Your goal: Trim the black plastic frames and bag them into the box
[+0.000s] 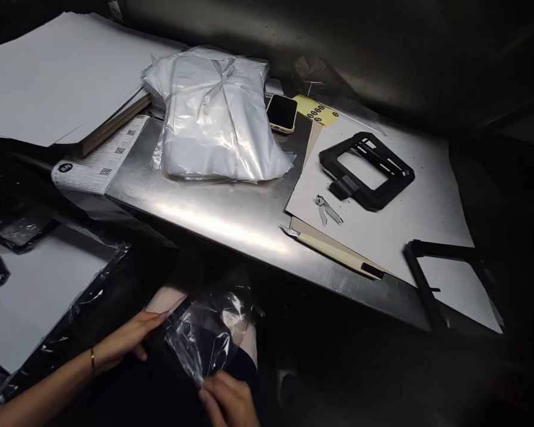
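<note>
A clear plastic bag [204, 335] is stretched between my two hands above my lap. A straight dark edge shows at its upper left, but I cannot make out fully what is inside. At that edge my left hand [127, 341] grips the bag between thumb and fingers. My right hand [229, 394] pinches the gathered lower end of the plastic. On the worktop lies a black plastic frame [382, 193] with a rectangular opening. Nail clippers [327, 209] rest beside it on a white sheet [431, 207]. Another black frame [420, 279] overhangs the table's front edge at the right.
A tied stack of clear bags [218, 124] sits on the metal table [196, 207]. Near it are a phone [282, 112], a yellow sticker sheet [311, 107] and a cream-handled knife [329, 248]. White sheets [62, 71] are piled at left. A lined box [48, 296] holds bagged black frames.
</note>
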A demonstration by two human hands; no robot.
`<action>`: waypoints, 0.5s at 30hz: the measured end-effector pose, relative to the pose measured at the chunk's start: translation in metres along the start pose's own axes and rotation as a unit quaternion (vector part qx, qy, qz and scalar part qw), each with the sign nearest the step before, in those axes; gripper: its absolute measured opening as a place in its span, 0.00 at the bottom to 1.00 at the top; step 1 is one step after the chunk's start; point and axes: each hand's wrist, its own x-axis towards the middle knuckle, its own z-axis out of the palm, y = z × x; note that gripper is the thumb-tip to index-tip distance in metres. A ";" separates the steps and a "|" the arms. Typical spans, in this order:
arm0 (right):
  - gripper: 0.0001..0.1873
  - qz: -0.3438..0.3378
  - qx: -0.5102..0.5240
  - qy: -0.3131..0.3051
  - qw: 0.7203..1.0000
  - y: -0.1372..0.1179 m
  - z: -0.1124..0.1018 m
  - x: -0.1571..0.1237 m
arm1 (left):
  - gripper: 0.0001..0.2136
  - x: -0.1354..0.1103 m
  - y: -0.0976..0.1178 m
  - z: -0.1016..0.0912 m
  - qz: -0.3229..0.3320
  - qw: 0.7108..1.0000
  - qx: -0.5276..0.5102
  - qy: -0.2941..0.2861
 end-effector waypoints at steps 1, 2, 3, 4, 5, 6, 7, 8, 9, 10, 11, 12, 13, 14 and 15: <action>0.09 0.005 -0.001 0.019 1.000 0.001 -0.006 0.010 | 0.15 0.000 0.003 -0.004 -0.001 1.000 0.012 0.007; 0.09 0.010 -0.002 0.040 0.999 0.003 -0.014 0.021 | 0.16 0.000 0.006 -0.007 0.001 1.000 0.021 0.012; 0.09 0.012 -0.005 0.060 0.998 0.006 -0.022 0.032 | 0.17 0.000 0.011 -0.008 0.006 0.999 0.028 0.016; 0.09 0.012 -0.010 0.078 0.997 0.008 -0.031 0.042 | 0.18 0.000 0.017 -0.009 0.014 0.999 0.032 0.018; 0.09 0.010 -0.017 0.096 0.995 0.010 -0.039 0.051 | 0.19 0.000 0.024 -0.010 0.024 0.999 0.032 0.021; 0.09 0.004 -0.026 0.112 0.993 0.011 -0.046 0.060 | 0.19 0.000 0.031 -0.010 0.034 0.999 0.031 0.022; 0.09 -0.002 -0.036 0.127 0.991 0.011 -0.052 0.067 | 0.19 -0.002 0.037 -0.010 0.043 0.998 0.026 0.023; 0.09 -0.009 -0.045 0.142 0.989 0.010 -0.057 0.074 | 0.18 -0.004 0.043 -0.011 0.052 0.998 0.019 0.024; 0.09 -0.015 -0.053 0.157 0.986 0.009 -0.061 0.079 | 0.18 -0.007 0.047 -0.011 0.060 0.998 0.008 0.024; 0.09 -0.022 -0.058 0.171 0.983 0.006 -0.064 0.083 | 0.17 -0.012 0.050 -0.012 0.067 0.997 -0.008 0.023; 0.08 -0.029 -0.058 0.181 0.981 0.003 -0.066 0.086 | 0.16 -0.018 0.051 -0.012 0.071 0.997 -0.028 0.017; 0.08 -0.036 -0.053 0.185 0.981 -0.001 -0.067 0.087 | 0.14 -0.024 0.049 -0.012 0.072 0.996 -0.053 0.005; 0.08 -0.044 -0.043 0.181 0.981 -0.006 -0.067 0.088 | 0.11 -0.031 0.046 -0.011 0.068 0.994 -0.081 -0.016; 0.08 -0.052 -0.029 0.171 0.983 -0.011 -0.066 0.088 | 0.08 -0.037 0.041 -0.009 0.054 0.991 -0.113 -0.047; 0.08 -0.061 -0.015 0.156 0.986 -0.016 -0.063 0.087 | 0.11 -0.041 0.036 -0.007 0.034 0.985 -0.148 -0.086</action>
